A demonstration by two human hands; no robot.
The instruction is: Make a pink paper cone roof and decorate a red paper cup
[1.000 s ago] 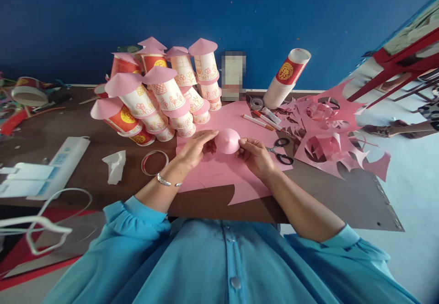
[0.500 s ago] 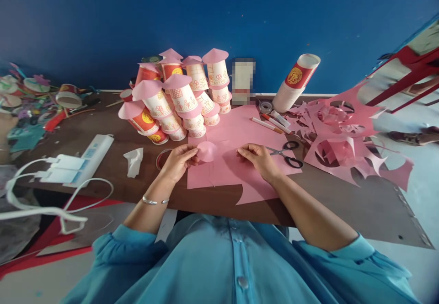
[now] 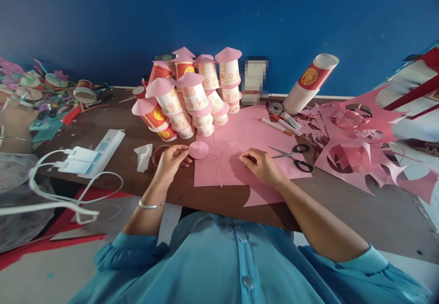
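Note:
Between the thumb and fingers of my left hand (image 3: 173,161) is the edge of a small pink paper cone (image 3: 198,150), held just over the left edge of a pink paper sheet (image 3: 236,128). Above the same sheet my right hand (image 3: 262,164) is closed in a pinch; whether anything small is between its fingertips I cannot make out. Black-handled scissors (image 3: 291,154) lie with blades apart just right of that hand. Behind the hands stand paper-cup towers (image 3: 190,93) with pink cone roofs and pink rings between cups.
Pink paper scraps (image 3: 356,135) are heaped on the right. Behind the scissors are markers (image 3: 278,125), a tape roll (image 3: 275,108) and a leaning cup stack (image 3: 310,84). A power strip (image 3: 106,151) with white cables and a crumpled tissue (image 3: 143,157) lie left. Another person's arm (image 3: 15,125) shows far left.
The view has turned left, so the table's things appear farther right. My left hand has carried the paper cone leftward across the sheet. My right hand stays pinched over the sheet.

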